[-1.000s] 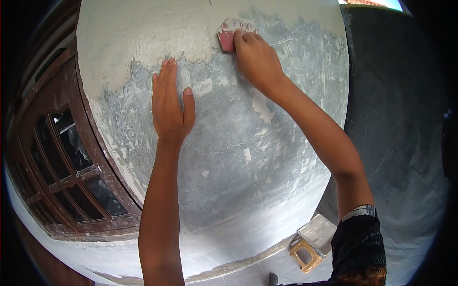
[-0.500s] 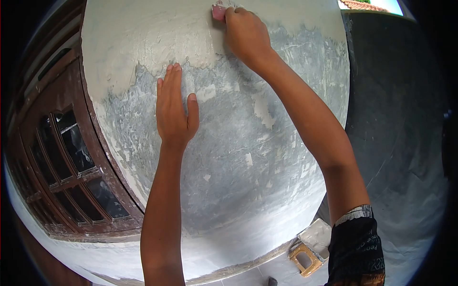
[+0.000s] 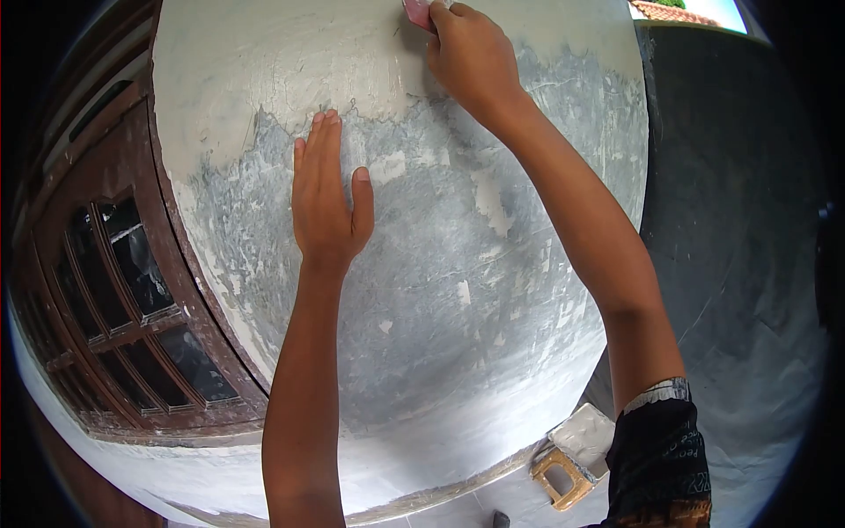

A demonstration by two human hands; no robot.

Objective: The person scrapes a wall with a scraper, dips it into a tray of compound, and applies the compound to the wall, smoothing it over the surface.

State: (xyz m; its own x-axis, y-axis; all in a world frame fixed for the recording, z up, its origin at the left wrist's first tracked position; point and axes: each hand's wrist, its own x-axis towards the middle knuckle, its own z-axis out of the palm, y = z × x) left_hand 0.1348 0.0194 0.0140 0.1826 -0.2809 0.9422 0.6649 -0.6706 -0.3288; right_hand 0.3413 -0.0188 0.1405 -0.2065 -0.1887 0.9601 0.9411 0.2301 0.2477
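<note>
In front of me stands a grey wall with patchy white marks, its upper part coated in cream putty down to a ragged edge. Against the wall my left hand lies flat, fingers pointing up to that edge and thumb held apart, with nothing in it. Higher up and to the right, my right hand grips a pink putty scraper over the coated part. The top of the scraper is cut off by the frame, and the fingers partly cover it.
A brown wooden frame with glass panes borders the wall on the left. On the right hangs a dark sheet. Below, a putty-smeared container sits by a yellowish stool on the tiled floor. A small dark object lies nearby.
My right hand has shifted slightly to the right with the scraper, which now sits partly beyond the top edge. My left hand stays flat on the wall, nearly unmoved.
</note>
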